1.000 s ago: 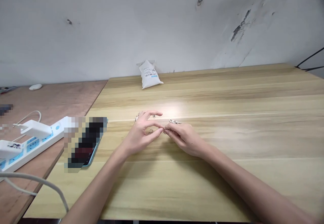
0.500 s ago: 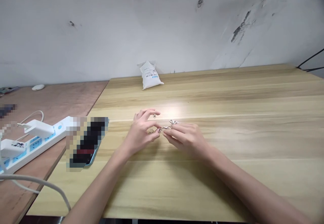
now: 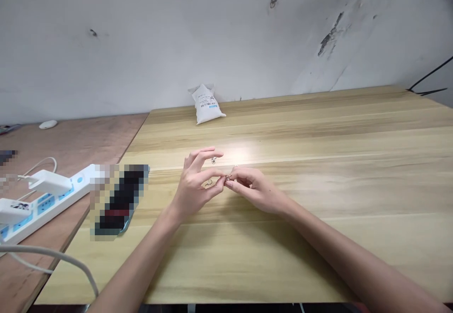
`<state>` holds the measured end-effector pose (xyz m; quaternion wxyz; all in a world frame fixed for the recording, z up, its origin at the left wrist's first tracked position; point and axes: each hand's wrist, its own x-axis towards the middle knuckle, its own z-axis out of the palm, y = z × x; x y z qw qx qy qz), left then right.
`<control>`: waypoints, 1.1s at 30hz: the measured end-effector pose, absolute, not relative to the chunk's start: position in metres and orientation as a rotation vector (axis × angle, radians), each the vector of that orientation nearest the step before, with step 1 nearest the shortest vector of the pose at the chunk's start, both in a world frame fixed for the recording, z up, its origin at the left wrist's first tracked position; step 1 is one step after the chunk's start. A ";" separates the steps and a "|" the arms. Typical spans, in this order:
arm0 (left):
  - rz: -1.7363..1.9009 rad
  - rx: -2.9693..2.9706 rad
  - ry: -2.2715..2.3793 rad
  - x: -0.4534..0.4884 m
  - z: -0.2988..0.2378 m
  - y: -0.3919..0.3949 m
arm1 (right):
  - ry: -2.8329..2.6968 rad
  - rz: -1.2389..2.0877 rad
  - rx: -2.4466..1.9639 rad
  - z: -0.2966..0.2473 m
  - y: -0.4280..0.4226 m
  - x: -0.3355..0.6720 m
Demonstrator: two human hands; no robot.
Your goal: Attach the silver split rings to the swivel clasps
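Observation:
My left hand [image 3: 193, 181] pinches a small silvery metal piece [image 3: 227, 178] between thumb and index finger, its other fingers raised and spread. From the right, my right hand [image 3: 253, 188] meets it, thumb and fingertips closed on the same bit of metal, which looks like part of a small keychain; most of it is hidden by the fingers. A small metal ring [image 3: 209, 182] shows beside the left thumb and index finger. Another small shiny metal part [image 3: 213, 160] appears just below the raised left fingers.
A phone [image 3: 122, 200], partly pixelated, lies left of my left arm. Farther left, a white power strip [image 3: 53, 202] with plugged chargers and cables rests on a reddish-brown table [image 3: 116, 131]. A white plastic packet [image 3: 207, 105] stands by the wall at the back of the wooden table [image 3: 318, 148].
My right hand has turned and its fingertips have drawn in to meet the left ones. The metal chain and clasp that showed beyond the right fingers are now mostly hidden. The view has shifted slightly.

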<state>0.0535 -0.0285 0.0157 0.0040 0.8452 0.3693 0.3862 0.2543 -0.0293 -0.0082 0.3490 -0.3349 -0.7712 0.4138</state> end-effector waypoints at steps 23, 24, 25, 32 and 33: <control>0.344 2.677 1.162 -0.007 0.017 0.000 | -2.337 -0.109 -1.149 -0.032 0.008 0.273; 0.299 2.617 1.131 -0.010 0.017 0.001 | -2.378 -0.097 -1.156 -0.033 0.009 0.273; 0.277 2.563 1.128 -0.011 0.018 0.002 | -2.411 -0.078 -1.160 -0.033 0.008 0.272; 0.382 2.726 1.344 0.011 0.004 0.036 | -2.466 0.144 -1.070 -0.031 0.000 0.263; 0.379 2.748 1.338 0.015 0.002 0.041 | -2.487 0.168 -1.023 -0.030 -0.002 0.262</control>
